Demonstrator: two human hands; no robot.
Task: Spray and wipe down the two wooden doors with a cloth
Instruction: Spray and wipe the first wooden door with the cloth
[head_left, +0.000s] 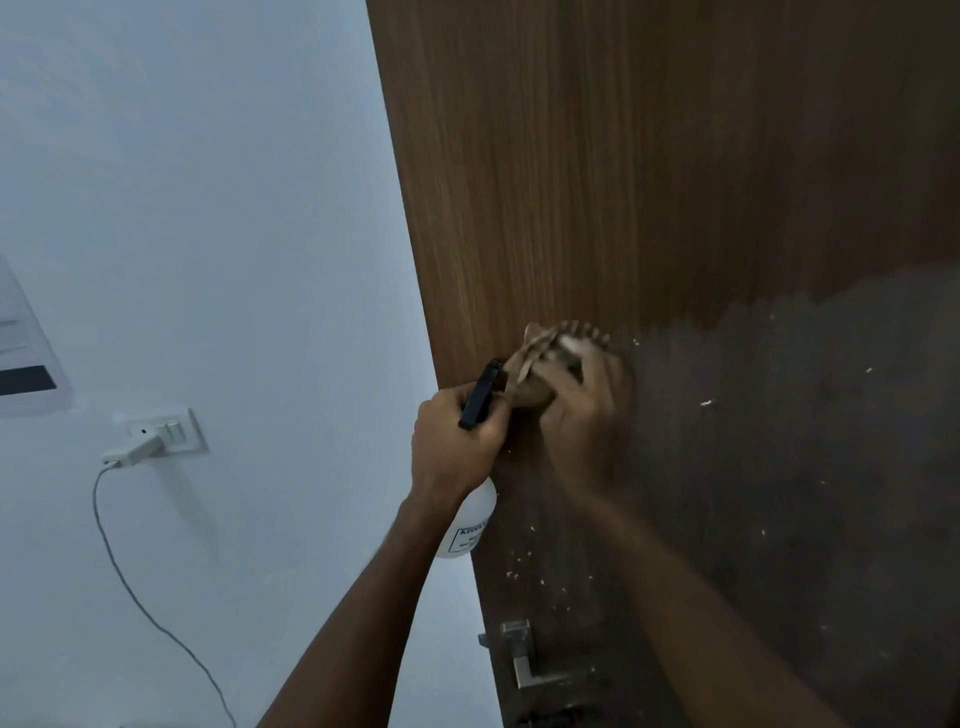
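Pressing the cloth (540, 364) flat to the door (623, 182), your right hand (582, 415) grips it; left hand (457, 441) beside it clutches 1 spray bottle (467, 519).

Right hand (582, 415) with cloth (540, 364) against wooden door (649, 182)

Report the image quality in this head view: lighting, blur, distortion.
Head view: dim, bluish light, no glare; the right hand and its tan cloth are motion-blurred, while the left hand gripping the white spray bottle is sharper; wide-angle distortion leans the brown wooden door's edge; its lower part looks darker and duller.
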